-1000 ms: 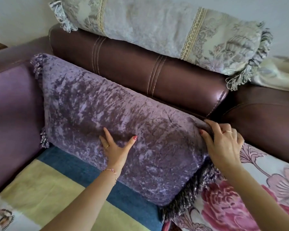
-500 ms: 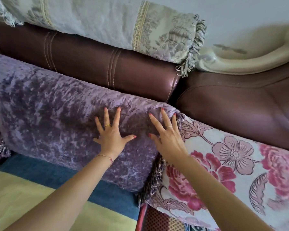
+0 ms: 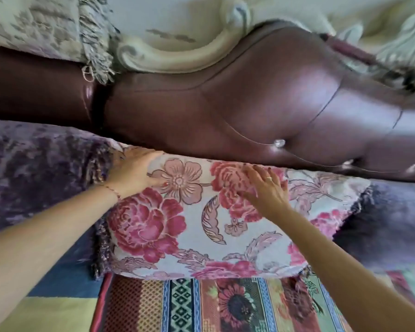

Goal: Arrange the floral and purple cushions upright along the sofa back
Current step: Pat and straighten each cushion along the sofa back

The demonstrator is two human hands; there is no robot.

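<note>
A floral cushion (image 3: 201, 226) with pink and red flowers leans upright against the brown leather sofa back (image 3: 261, 101). A purple velvet cushion (image 3: 34, 168) stands to its left, its fringe touching the floral one. Another purple cushion (image 3: 388, 216) sits at the right, partly behind the floral cushion's corner. My left hand (image 3: 134, 173) grips the floral cushion's upper left corner, thumb on its front. My right hand (image 3: 266, 185) lies flat with fingers spread on the cushion's upper middle.
A pale patterned bolster (image 3: 46, 27) with fringe rests on top of the sofa back at the left. Carved cream sofa trim (image 3: 177, 51) runs along the top. A striped patterned cover (image 3: 201, 307) and a blue and yellow cloth (image 3: 58, 295) lie over the seat.
Both hands have left the purple cushion and moved right onto the floral cushion. My view has swung right along the sofa, bringing a second purple cushion into sight.
</note>
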